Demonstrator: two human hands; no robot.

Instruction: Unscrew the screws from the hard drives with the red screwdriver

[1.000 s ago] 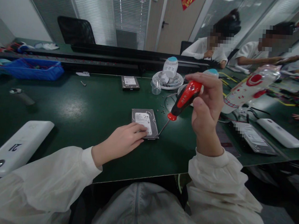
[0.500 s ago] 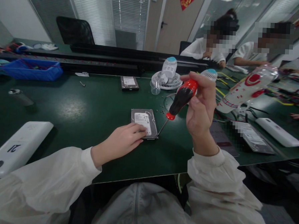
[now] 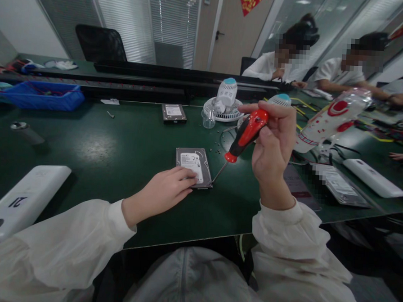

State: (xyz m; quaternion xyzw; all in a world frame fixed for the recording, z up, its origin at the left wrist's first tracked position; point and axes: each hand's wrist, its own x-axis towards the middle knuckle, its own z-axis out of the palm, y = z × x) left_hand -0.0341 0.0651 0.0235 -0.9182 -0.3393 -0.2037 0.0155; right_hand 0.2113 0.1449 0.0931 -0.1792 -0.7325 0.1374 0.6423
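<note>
On the green table lies a hard drive (image 3: pixel 203 162), label up, near the front edge. My left hand (image 3: pixel 172 185) holds it down, fingers over the label and thumb by the near edge. A red and black screwdriver (image 3: pixel 244 137) is gripped in my right hand (image 3: pixel 274 137), its handle between thumb and fingers. The shaft slants down to the left, and its tip meets the drive's near right corner. Whether the tip sits in a screw is too small to tell. Several small loose screws (image 3: pixel 218 145) lie just beyond the drive.
Behind are a second hard drive (image 3: pixel 174 113), a clear plastic cup (image 3: pixel 209 119) and a white fan (image 3: pixel 227 96). White power banks (image 3: pixel 26 200) lie left and right. A blue bin (image 3: pixel 45 94) stands at the back left, a printed bottle (image 3: pixel 331 119) at the right. Co-workers (image 3: pixel 276 67) sit beyond.
The screwdriver handle has turned about its axis, showing more red, and the right-hand fingers have shifted around it. My left hand and the hard drive stay in place.
</note>
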